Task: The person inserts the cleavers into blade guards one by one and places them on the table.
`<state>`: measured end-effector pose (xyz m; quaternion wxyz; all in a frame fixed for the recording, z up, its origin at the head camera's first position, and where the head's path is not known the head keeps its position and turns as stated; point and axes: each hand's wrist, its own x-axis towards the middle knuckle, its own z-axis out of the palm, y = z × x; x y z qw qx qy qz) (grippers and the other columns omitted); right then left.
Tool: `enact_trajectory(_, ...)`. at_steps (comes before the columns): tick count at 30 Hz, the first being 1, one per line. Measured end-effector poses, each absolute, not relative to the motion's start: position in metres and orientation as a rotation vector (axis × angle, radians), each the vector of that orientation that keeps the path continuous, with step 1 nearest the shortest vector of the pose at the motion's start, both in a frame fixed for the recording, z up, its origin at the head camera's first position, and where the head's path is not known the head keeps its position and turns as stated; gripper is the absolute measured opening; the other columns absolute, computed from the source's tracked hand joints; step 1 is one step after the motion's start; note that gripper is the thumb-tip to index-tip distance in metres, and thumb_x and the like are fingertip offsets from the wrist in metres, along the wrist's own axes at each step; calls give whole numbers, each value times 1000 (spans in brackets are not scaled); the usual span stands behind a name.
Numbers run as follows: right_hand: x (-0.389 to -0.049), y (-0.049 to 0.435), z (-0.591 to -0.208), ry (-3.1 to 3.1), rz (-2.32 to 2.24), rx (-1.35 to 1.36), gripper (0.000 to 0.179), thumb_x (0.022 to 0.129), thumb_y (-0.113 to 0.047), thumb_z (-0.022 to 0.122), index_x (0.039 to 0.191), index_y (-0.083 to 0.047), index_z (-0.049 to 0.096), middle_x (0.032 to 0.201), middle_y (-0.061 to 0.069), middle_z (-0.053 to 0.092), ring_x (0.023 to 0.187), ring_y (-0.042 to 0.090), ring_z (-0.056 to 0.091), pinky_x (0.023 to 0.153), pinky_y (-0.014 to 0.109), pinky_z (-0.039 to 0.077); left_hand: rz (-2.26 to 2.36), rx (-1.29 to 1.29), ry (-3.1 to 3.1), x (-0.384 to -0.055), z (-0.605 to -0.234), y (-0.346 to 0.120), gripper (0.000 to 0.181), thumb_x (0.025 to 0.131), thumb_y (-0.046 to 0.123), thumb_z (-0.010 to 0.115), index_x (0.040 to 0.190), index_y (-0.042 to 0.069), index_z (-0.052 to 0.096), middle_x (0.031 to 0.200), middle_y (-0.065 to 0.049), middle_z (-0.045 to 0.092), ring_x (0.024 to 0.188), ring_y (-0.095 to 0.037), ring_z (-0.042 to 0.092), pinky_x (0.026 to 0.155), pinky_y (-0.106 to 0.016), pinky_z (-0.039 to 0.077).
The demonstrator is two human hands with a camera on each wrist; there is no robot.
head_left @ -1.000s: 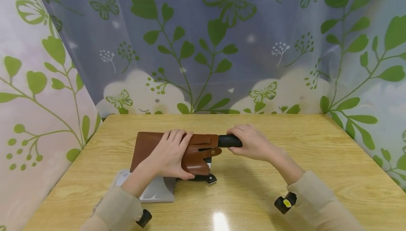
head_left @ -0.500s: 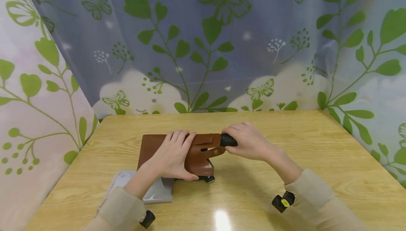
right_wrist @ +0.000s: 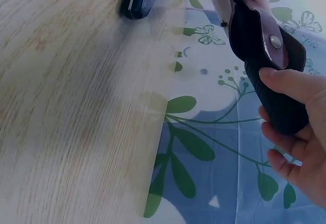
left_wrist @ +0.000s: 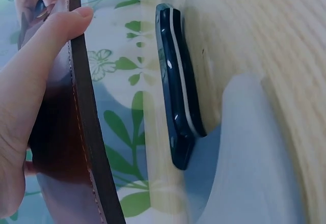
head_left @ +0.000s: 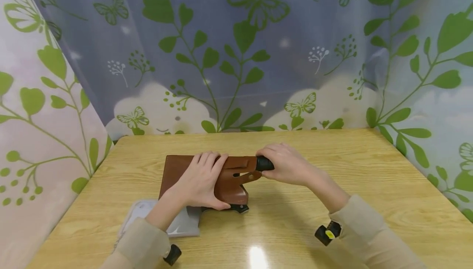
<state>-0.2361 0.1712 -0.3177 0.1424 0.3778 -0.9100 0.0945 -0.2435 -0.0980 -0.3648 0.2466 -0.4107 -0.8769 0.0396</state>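
Observation:
My left hand (head_left: 201, 182) grips a wide brown leather sheath (head_left: 173, 170) in the head view, fingers over its far edge and thumb at the near edge. From the sheath's right end sticks a knife's black handle (head_left: 264, 163), and my right hand (head_left: 286, 164) holds it, thumb and fingers around it in the right wrist view. The blade is hidden inside the leather. A snap strap (right_wrist: 275, 42) lies beside the handle. Under the sheath is a second knife with a black riveted handle (left_wrist: 178, 76), its wide blade end in a pale grey cover (left_wrist: 254, 147).
The wooden table (head_left: 332, 154) has a patterned curtain (head_left: 273, 76) behind it, with green leaves and butterflies. The grey cover (head_left: 184, 224) lies near the left forearm. Black cameras (head_left: 327, 233) are strapped at both wrists.
My right hand has shifted left with the knife, and the handle sits closer into the sheath. The pale bit showing at the sheath's mouth is now covered. Little moves in the last half second.

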Motion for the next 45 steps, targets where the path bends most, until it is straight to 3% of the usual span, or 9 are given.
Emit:
enact_trajectory(11,-253,160,-330,-2603,165,990,39,75,-25,77,106,-8,63,102,5,62,95,24,57,79,41,44,186,-1095,-2453,-257,-360,-117,116,54,80,60,137,2,36,122,-18,45,110,-33,43,92,-49,34)
enact_trajectory(24,-304,125,-356,-2635,97,992,36,81,-26,71,110,-6,61,105,7,62,99,26,55,86,42,42,107,-1039,-2751,-297,-370,-142,117,56,72,69,142,3,30,127,-18,41,118,-34,39,99,-52,29)
enact_trajectory(38,-324,108,-383,-2754,2,1052,37,82,-28,70,110,-5,61,105,8,59,101,26,53,85,41,42,193,-1023,-2896,-314,-394,-149,116,59,73,66,143,2,28,127,-17,42,117,-32,41,98,-50,31)
enact_trajectory(45,-327,105,-395,-2835,-55,1006,31,84,-29,68,105,-8,61,101,6,59,97,23,53,82,39,42,215,-1012,-2993,-318,-399,-147,117,62,72,66,145,2,25,136,-17,38,124,-34,37,100,-51,29)
